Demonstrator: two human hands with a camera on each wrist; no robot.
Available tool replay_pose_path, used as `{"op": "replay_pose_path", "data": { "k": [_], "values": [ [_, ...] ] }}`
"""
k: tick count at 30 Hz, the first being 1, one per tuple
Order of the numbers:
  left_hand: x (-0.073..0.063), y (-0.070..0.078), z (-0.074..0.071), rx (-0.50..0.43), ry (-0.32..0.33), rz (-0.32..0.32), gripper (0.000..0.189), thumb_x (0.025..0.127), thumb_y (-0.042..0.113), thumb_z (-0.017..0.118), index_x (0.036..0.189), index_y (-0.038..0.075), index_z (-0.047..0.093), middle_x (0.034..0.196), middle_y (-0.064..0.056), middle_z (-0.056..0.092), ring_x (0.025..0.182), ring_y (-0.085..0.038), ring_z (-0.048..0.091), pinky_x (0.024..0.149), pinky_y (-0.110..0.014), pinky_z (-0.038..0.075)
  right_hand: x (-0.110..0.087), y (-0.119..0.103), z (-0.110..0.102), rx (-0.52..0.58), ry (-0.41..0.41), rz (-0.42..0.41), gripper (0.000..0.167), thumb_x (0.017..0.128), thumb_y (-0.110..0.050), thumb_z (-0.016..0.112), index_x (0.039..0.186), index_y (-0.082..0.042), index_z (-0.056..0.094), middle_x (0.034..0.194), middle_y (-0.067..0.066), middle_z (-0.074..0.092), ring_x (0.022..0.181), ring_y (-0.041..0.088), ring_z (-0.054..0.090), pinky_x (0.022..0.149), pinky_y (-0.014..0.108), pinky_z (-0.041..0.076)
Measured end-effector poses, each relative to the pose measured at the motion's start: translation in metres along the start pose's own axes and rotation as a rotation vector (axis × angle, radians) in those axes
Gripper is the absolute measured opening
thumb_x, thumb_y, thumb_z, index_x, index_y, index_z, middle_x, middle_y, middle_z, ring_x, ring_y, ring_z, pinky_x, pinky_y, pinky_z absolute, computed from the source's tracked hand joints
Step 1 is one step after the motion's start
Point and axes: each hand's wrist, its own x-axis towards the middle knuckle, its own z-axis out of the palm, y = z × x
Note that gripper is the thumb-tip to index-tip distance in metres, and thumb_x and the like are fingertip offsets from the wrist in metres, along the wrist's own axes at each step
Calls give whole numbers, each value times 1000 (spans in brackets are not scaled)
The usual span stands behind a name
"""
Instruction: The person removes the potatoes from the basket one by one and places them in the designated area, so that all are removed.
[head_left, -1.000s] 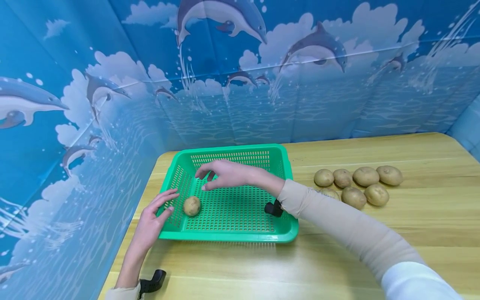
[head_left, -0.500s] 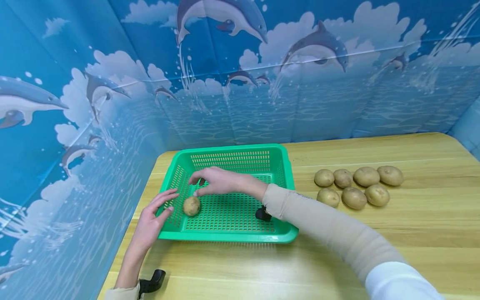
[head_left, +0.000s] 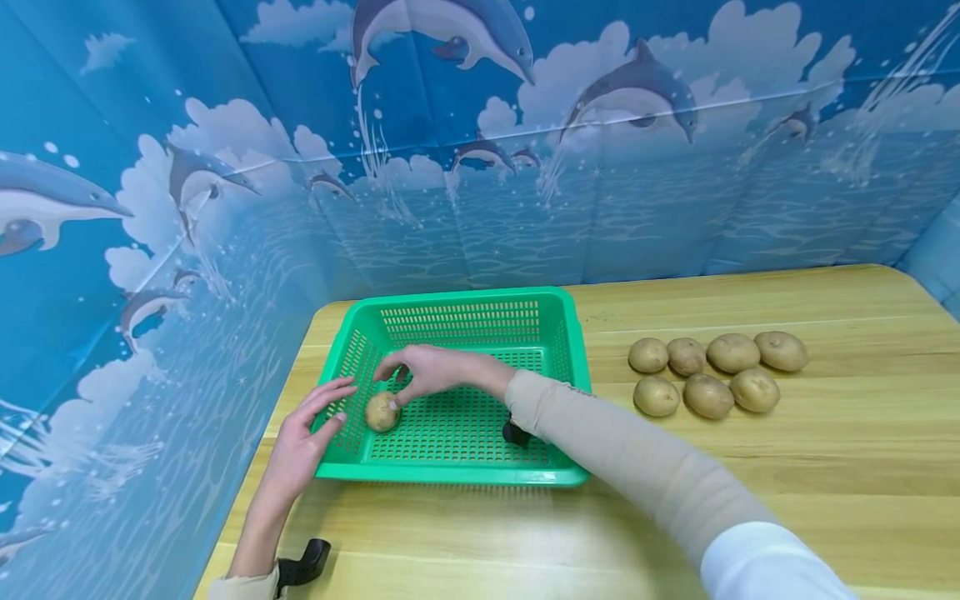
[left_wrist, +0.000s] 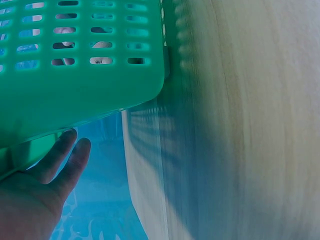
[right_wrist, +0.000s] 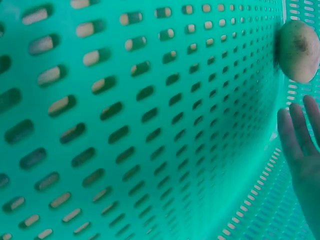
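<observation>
A green plastic basket [head_left: 457,477] with slotted walls stands on the wooden table. Inside, near its left wall, lies a single potato [head_left: 381,414]. My right hand [head_left: 431,368] reaches in over the basket, its thumb overlapping the potato's right side in the head view. In the right wrist view, its spread fingers [right_wrist: 297,127] show a gap to the potato [right_wrist: 300,51]. My left hand [head_left: 303,442] rests at the basket's left rim with fingers extended. The left wrist view shows two of its fingers [left_wrist: 70,162] beside the basket's outer wall [left_wrist: 100,90].
Several potatoes [head_left: 708,396] lie in two rows on the table [head_left: 847,433], right of the basket. A blue curtain [head_left: 480,225] printed with dolphins hangs behind the table and along its left side. Black wrist devices [head_left: 306,563] sit at both cuffs.
My right hand has moved left and down toward the potato in the basket, and the right forearm has swung left with it. My left hand and the potatoes stay where they were.
</observation>
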Motion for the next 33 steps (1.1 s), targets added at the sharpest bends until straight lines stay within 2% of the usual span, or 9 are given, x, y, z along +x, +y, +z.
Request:
{"op": "replay_pose_path", "data": {
  "k": [4,8,23,33],
  "values": [
    [0,1,0,-3,-1,-1,36,98,2,56,133,6,60,146,0,47,143,-24,29,110,-63,22,1,4,1,67,-23,32,55,89,-13,74,138,-2,52,140,15,53,122,31,55,99,29,46],
    [0,0,-1,-1,-2,-3,35,98,2,56,133,6,60,147,-1,47,143,-24,28,110,-64,22,3,6,5,80,-34,65,59,88,-15,76,140,-4,51,143,11,51,121,27,56,94,23,47],
    [-2,0,0,-10,-5,1,34,99,4,55,133,5,60,147,-4,46,144,-25,27,110,-64,21,9,4,19,-17,-33,62,56,83,-20,81,133,-8,59,129,0,61,111,14,59,91,21,46],
    [-2,1,-1,-2,-7,-1,35,99,1,55,133,6,60,147,-4,46,144,-25,25,109,-64,22,12,3,29,-95,-3,84,62,80,-26,83,134,-11,58,122,-4,62,98,5,57,82,18,46]
  ]
}}
